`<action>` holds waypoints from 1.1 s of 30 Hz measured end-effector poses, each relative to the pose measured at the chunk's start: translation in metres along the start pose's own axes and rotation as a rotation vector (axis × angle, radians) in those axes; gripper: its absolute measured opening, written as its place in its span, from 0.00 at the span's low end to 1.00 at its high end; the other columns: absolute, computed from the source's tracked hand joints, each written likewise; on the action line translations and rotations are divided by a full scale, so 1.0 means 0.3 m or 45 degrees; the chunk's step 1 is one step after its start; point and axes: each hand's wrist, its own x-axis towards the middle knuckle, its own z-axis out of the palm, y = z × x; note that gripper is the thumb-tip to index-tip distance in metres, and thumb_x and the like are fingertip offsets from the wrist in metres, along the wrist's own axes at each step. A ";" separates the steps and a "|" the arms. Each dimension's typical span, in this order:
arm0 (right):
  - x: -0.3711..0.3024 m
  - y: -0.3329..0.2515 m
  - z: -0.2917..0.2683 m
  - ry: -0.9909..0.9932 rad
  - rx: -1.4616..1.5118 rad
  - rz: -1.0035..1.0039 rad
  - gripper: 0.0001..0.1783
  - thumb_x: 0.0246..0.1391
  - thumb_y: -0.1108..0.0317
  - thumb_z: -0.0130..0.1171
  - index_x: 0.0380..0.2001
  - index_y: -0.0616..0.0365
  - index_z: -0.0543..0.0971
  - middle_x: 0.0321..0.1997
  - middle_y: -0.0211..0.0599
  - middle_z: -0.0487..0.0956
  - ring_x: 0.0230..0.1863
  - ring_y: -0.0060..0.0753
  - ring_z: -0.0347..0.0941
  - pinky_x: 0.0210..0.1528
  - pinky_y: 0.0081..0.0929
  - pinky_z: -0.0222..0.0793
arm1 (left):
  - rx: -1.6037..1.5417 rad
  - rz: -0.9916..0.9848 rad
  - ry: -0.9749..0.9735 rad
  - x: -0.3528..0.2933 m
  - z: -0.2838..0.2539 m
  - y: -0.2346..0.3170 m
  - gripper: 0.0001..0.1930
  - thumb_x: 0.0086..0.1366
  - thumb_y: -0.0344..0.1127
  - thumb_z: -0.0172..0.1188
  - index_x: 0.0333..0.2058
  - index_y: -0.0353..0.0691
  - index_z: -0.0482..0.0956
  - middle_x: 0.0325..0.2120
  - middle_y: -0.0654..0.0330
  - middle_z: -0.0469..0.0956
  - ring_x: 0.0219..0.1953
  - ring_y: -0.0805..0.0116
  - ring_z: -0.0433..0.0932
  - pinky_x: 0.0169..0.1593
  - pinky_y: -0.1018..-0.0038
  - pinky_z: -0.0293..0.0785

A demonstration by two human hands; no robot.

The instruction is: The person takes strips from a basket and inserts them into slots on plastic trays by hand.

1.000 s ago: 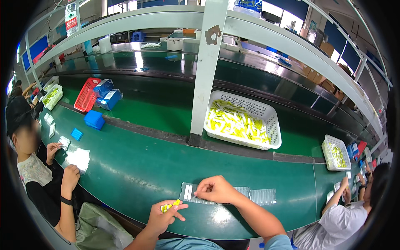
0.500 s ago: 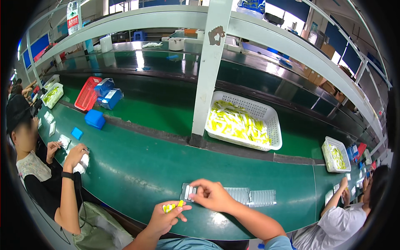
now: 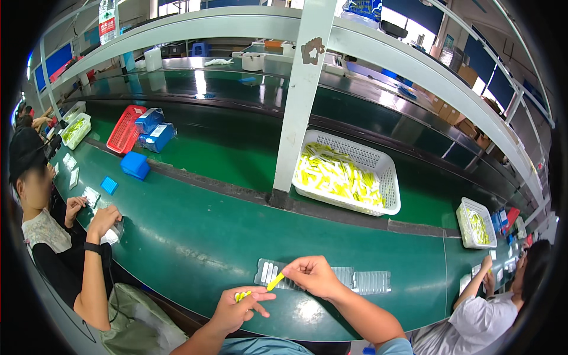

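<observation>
My left hand (image 3: pixel 232 311) is curled, palm up, around several small yellow-and-white sticks (image 3: pixel 241 295). Between thumb and fingertips, my right hand (image 3: pixel 316 278) pinches one yellow stick (image 3: pixel 275 281), its lower end close to the left fingertips. Behind the hands lies a clear ribbed plastic tray (image 3: pixel 259 276); several white strips (image 3: pixel 269 271) sit side by side at its left end. The right hand covers part of this tray. More clear slotted trays (image 3: pixel 373 282) lie to the right, beyond the right wrist.
A white basket (image 3: pixel 387 177) of yellow-and-white sticks stands beyond the green table (image 3: pixel 207 248), right of a white post (image 3: pixel 294 112). Red basket (image 3: pixel 123 131) and blue packs (image 3: pixel 157 137) are at back left. Co-workers sit left (image 3: pixel 77 260) and right (image 3: pixel 491 307).
My right hand has moved off the white strips and slightly right, and now pinches a yellow stick. More of the tray shows. The left hand still holds its bunch.
</observation>
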 end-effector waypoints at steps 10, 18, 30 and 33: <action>0.003 0.033 0.018 0.043 -0.271 -0.330 0.06 0.62 0.71 0.64 0.37 0.63 0.85 0.28 0.27 0.83 0.25 0.08 0.70 0.26 0.13 0.63 | 0.183 0.317 0.098 0.028 0.040 -0.037 0.08 0.69 0.27 0.59 0.41 0.25 0.80 0.34 0.44 0.85 0.20 0.72 0.80 0.19 0.82 0.61; 0.073 0.010 -0.068 -0.128 -0.011 0.008 0.06 0.62 0.70 0.62 0.35 0.63 0.82 0.25 0.32 0.83 0.21 0.18 0.77 0.20 0.16 0.66 | 0.254 0.300 0.175 0.019 0.001 -0.026 0.09 0.69 0.28 0.60 0.43 0.26 0.80 0.36 0.47 0.86 0.22 0.73 0.81 0.22 0.82 0.69; 0.125 -0.032 -0.045 0.062 -0.568 0.063 0.11 0.57 0.65 0.68 0.26 0.62 0.83 0.20 0.30 0.81 0.17 0.17 0.72 0.22 0.20 0.67 | 0.161 0.301 0.209 0.024 -0.014 -0.033 0.08 0.69 0.25 0.59 0.42 0.25 0.79 0.34 0.39 0.84 0.19 0.71 0.79 0.20 0.80 0.67; 0.130 -0.019 -0.081 -0.108 -0.250 0.085 0.11 0.57 0.65 0.68 0.27 0.62 0.82 0.20 0.30 0.81 0.17 0.16 0.73 0.21 0.19 0.67 | 0.167 0.293 0.205 0.025 -0.010 -0.030 0.08 0.68 0.25 0.59 0.42 0.25 0.79 0.34 0.39 0.84 0.19 0.71 0.78 0.20 0.80 0.67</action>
